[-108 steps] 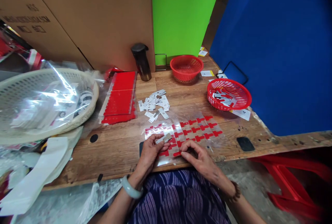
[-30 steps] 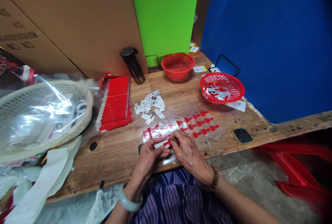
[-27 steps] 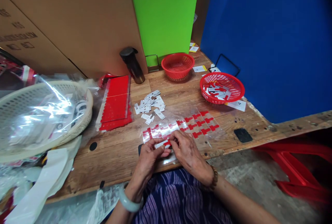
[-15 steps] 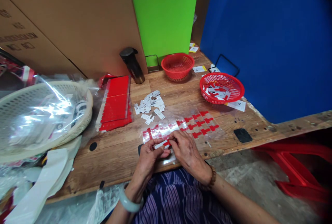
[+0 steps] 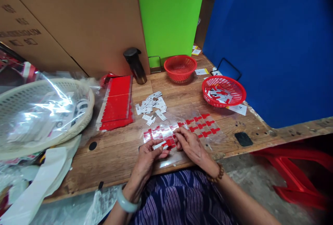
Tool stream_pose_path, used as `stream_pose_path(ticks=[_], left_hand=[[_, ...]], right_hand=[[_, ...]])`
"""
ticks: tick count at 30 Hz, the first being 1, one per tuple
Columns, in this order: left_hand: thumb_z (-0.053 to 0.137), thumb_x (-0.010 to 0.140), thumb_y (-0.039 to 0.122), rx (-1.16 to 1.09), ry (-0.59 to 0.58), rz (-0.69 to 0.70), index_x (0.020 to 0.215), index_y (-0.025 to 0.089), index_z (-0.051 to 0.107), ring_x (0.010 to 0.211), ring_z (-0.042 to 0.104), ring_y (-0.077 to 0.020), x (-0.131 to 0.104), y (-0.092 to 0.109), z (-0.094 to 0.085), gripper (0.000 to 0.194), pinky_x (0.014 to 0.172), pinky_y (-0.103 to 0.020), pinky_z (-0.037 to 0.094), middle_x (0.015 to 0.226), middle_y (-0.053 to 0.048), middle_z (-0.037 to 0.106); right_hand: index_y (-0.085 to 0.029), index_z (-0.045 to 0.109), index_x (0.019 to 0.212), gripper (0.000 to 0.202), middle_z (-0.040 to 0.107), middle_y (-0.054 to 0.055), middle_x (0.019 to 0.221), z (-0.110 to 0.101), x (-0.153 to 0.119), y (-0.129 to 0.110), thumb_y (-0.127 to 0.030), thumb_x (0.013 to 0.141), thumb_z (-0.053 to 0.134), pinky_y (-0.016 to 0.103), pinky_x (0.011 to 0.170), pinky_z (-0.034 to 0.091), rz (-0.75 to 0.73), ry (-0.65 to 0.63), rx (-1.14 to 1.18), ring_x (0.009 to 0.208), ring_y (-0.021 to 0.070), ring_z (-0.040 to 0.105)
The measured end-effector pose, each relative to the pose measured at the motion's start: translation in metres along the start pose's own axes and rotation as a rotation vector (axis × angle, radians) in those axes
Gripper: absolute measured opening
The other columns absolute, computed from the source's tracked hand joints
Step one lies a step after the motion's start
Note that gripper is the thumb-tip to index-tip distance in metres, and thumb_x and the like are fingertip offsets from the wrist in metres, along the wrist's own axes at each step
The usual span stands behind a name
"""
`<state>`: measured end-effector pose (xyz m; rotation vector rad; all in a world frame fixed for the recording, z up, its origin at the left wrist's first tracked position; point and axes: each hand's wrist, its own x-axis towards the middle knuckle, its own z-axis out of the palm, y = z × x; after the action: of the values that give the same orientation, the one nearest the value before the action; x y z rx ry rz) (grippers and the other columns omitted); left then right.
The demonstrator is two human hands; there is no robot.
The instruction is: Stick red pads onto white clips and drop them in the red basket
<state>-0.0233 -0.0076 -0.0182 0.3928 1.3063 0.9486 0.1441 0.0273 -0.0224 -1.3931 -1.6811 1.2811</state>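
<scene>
My left hand (image 5: 149,151) pinches a small white card (image 5: 160,145) between thumb and fingers. At the card's right end sits a red sticker (image 5: 170,142). Just right of it, my right hand (image 5: 189,145) has its thumb and fingertips drawn together; what they hold, if anything, is hidden. Both hands are over a clear sheet of red stickers (image 5: 201,126) lying on the table, its near middle covered by my fingers. Behind the sheet lies a loose pile of white cards (image 5: 153,105), each with a notch.
A red basket (image 5: 243,94) with red-and-white cards stands at right, another red basket (image 5: 180,67) behind. Red sheets (image 5: 117,96) are stacked left, near a dark flask (image 5: 135,67). A cream basket (image 5: 90,114) holds plastic-wrapped pieces. Blue (image 5: 273,44) and green panels (image 5: 170,13) rise behind.
My right hand has drawn back slightly to the right from the card, exposing more of the red sticker. My left hand keeps its grip on the card. The view has shifted slightly.
</scene>
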Motion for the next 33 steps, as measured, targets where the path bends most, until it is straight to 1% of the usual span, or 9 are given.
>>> stream_pose_path(ticks=[5, 12, 17, 20, 22, 26, 28, 30, 33], left_hand=[[0.072, 0.066, 0.009, -0.006, -0.037, 0.002, 0.096, 0.007, 0.057, 0.056, 0.069, -0.0149, -0.003, 0.002, 0.0, 0.034, 0.058, -0.019, 0.055, 0.063, -0.01, 0.072], [0.075, 0.063, 0.013, 0.011, -0.052, -0.012, 0.093, 0.008, 0.056, 0.053, 0.068, -0.0145, -0.006, 0.006, 0.002, 0.036, 0.054, -0.018, 0.054, 0.06, -0.01, 0.071], [0.075, 0.064, 0.016, 0.005, -0.094, -0.004, 0.097, 0.007, 0.055, 0.056, 0.068, -0.0133, -0.002, 0.006, 0.004, 0.04, 0.057, -0.018, 0.053, 0.064, -0.011, 0.071], [0.077, 0.064, 0.023, -0.034, -0.085, 0.048, 0.101, 0.01, 0.054, 0.063, 0.069, -0.0143, 0.002, 0.003, 0.005, 0.045, 0.062, -0.021, 0.054, 0.074, -0.01, 0.072], [0.078, 0.062, 0.026, -0.062, -0.063, 0.088, 0.1, 0.012, 0.054, 0.068, 0.068, -0.0144, 0.005, 0.0, 0.004, 0.047, 0.064, -0.022, 0.054, 0.08, -0.009, 0.071], [0.079, 0.061, 0.026, -0.097, -0.029, 0.117, 0.096, 0.012, 0.057, 0.071, 0.067, -0.013, 0.01, -0.006, 0.001, 0.045, 0.069, -0.022, 0.052, 0.082, -0.007, 0.069], [0.079, 0.06, 0.025, -0.138, -0.022, 0.113, 0.096, 0.012, 0.058, 0.073, 0.066, -0.0134, 0.014, -0.009, 0.002, 0.045, 0.072, -0.024, 0.051, 0.084, -0.008, 0.068], [0.08, 0.058, 0.024, -0.178, -0.014, 0.105, 0.098, 0.012, 0.058, 0.075, 0.066, -0.0139, 0.017, -0.011, 0.006, 0.047, 0.074, -0.025, 0.051, 0.088, -0.009, 0.068], [0.081, 0.056, 0.021, -0.197, 0.018, 0.119, 0.099, 0.013, 0.06, 0.077, 0.065, -0.0136, 0.02, -0.014, 0.012, 0.049, 0.075, -0.025, 0.049, 0.093, -0.008, 0.066]], right_hand=[[-0.018, 0.056, 0.085, 0.017, 0.052, -0.005, 0.058, 0.01, 0.0, -0.005, -0.034, 0.085, 0.05, 0.019, 0.046, 0.038, 0.053, -0.18, 0.208, 0.047, 0.0084, 0.051], [-0.016, 0.054, 0.074, 0.025, 0.05, -0.006, 0.052, 0.015, 0.009, 0.007, -0.039, 0.083, 0.053, 0.018, 0.04, 0.033, 0.102, -0.232, 0.349, 0.038, 0.0051, 0.042], [-0.016, 0.053, 0.075, 0.03, 0.056, -0.006, 0.051, 0.012, 0.01, 0.009, -0.045, 0.075, 0.062, 0.018, 0.04, 0.038, 0.193, -0.279, 0.54, 0.037, 0.0065, 0.048], [-0.016, 0.053, 0.074, 0.032, 0.061, -0.003, 0.055, -0.003, 0.012, 0.011, -0.043, 0.071, 0.068, 0.018, 0.039, 0.04, 0.233, -0.182, 0.605, 0.038, 0.0073, 0.051], [-0.016, 0.054, 0.074, 0.03, 0.064, -0.002, 0.058, -0.023, 0.016, 0.012, -0.04, 0.068, 0.072, 0.017, 0.039, 0.041, 0.229, -0.013, 0.685, 0.039, 0.0068, 0.052], [-0.019, 0.056, 0.075, 0.022, 0.063, -0.004, 0.065, -0.069, 0.034, 0.01, -0.027, 0.067, 0.074, 0.014, 0.048, 0.045, 0.031, 0.376, 0.98, 0.051, 0.0051, 0.055], [-0.019, 0.057, 0.078, 0.021, 0.064, -0.004, 0.07, -0.08, 0.045, 0.007, -0.027, 0.067, 0.073, 0.015, 0.051, 0.046, -0.029, 0.51, 1.034, 0.054, 0.0049, 0.055], [-0.019, 0.057, 0.082, 0.023, 0.065, -0.002, 0.075, -0.077, 0.057, 0.004, -0.029, 0.067, 0.072, 0.017, 0.052, 0.046, -0.036, 0.549, 0.938, 0.054, 0.0059, 0.055], [-0.02, 0.056, 0.085, 0.024, 0.062, -0.002, 0.072, -0.051, 0.072, 0.001, -0.033, 0.07, 0.069, 0.021, 0.049, 0.044, -0.035, 0.385, 0.519, 0.052, 0.0098, 0.055]])
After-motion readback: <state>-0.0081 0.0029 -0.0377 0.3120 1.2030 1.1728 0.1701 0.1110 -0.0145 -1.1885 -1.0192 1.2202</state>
